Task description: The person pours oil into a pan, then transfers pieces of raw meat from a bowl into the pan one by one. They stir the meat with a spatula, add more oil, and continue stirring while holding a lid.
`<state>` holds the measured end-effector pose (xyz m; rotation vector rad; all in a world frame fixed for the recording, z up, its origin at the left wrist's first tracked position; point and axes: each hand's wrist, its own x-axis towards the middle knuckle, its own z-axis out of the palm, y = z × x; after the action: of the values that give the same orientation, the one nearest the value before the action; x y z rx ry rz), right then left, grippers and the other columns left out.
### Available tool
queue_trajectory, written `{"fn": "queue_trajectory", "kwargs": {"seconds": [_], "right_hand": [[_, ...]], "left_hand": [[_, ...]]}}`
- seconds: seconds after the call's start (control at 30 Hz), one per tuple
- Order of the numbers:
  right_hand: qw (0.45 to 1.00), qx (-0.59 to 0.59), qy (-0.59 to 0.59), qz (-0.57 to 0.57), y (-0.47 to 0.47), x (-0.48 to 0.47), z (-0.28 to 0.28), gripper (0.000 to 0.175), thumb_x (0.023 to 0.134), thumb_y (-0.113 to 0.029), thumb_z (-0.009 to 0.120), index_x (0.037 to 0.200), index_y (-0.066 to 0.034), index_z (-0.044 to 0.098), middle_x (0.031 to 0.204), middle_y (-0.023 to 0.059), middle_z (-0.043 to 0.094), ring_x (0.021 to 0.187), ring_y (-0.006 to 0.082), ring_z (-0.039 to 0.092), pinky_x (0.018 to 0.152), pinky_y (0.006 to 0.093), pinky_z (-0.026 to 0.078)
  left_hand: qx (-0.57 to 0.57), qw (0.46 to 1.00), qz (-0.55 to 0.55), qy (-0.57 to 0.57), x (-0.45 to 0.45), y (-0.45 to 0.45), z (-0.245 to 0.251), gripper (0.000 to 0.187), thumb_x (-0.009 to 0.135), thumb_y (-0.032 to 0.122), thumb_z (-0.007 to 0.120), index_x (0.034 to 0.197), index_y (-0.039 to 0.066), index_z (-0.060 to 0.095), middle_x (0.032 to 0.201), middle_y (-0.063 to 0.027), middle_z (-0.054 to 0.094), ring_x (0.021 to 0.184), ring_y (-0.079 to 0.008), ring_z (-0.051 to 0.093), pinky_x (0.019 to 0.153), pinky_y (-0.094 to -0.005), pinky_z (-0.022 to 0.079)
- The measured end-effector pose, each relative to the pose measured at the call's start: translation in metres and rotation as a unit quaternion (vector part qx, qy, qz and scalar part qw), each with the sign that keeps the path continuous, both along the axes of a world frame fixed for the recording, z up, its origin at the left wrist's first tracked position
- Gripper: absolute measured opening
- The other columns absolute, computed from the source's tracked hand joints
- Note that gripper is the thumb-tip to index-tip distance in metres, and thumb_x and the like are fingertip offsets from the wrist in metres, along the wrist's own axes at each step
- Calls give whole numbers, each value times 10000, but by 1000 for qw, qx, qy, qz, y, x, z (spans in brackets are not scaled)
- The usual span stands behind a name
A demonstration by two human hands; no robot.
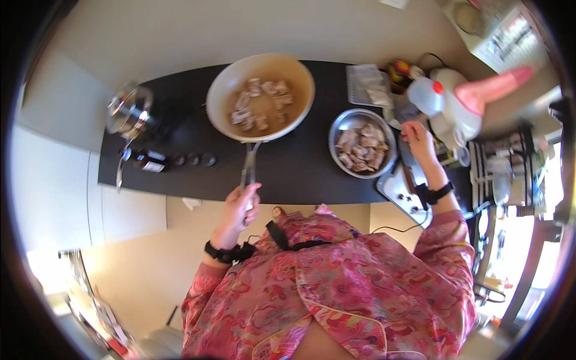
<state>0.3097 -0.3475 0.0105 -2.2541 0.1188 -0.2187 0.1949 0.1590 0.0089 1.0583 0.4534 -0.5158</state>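
My left hand point(241, 205) is closed around the metal handle of a wide, light-coloured wok point(216, 112) on the dark cooktop. Several pieces of meat point(262, 121) lie in the wok, apart from one another, in brownish liquid or oil. Right of the wok stands a stainless steel bowl point(335, 155) with more meat pieces point(365, 146). My right hand point(418, 137) is raised just right of this bowl, its fingers bent, near a cluster of containers. Whether it holds something thin cannot be told. Below it lies a white cutting board point(405, 186) with star anise point(400, 196).
Behind the bowl is a clear plastic tray point(362, 85). A jug with a red cap point(425, 96) and a pink-and-white object point(477, 96) stand at the right. At the left are a glass-lidded pot point(129, 110) and a dark bottle point(150, 160). A cord hangs near the board.
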Motion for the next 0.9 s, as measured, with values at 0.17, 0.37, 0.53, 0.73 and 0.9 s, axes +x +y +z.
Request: {"fn": "queue_trajectory", "kwargs": {"seconds": [0.17,0.37,0.53,0.73,0.9], "right_hand": [[990,39,16,-132,-69,-24,-19,384,1014,-315,449,1049,8,655,697,63,645,594,119,566,579,270,466],[974,83,67,-199,-91,-45,-35,435,1004,-373,452,1004,-2,678,695,50,643,585,114,557,563,260,453],[998,-9,64,-2,-59,-45,-78,180,874,-124,631,1021,-25,659,812,89,672,728,192,650,679,309,525],[935,-249,113,224,-4,-23,-76,428,754,-16,635,1169,-119,604,1297,109,515,1209,299,504,964,394,446],[841,-410,49,349,12,-5,-85,575,727,-5,668,1263,-168,537,1400,43,421,1265,282,453,981,427,421]], "left_hand": [[-6,1000,3,-11,1,-1,-1,281,998,274,521,1150,39,539,654,-10,486,388,-60,378,327,-210,277],[7,1000,6,-11,1,-3,3,301,1000,288,517,1146,26,542,649,-5,481,386,-51,370,332,-197,275],[14,1000,9,-11,-1,-6,3,320,1002,295,514,1152,13,539,645,-2,479,378,-47,359,333,-194,271],[16,1000,4,-19,-2,-5,1,317,1005,288,506,1157,11,537,646,-2,477,380,-47,362,334,-195,268],[17,1000,5,-14,1,-7,7,317,1003,282,509,1167,12,534,650,-2,477,390,-49,371,338,-194,270]]}}
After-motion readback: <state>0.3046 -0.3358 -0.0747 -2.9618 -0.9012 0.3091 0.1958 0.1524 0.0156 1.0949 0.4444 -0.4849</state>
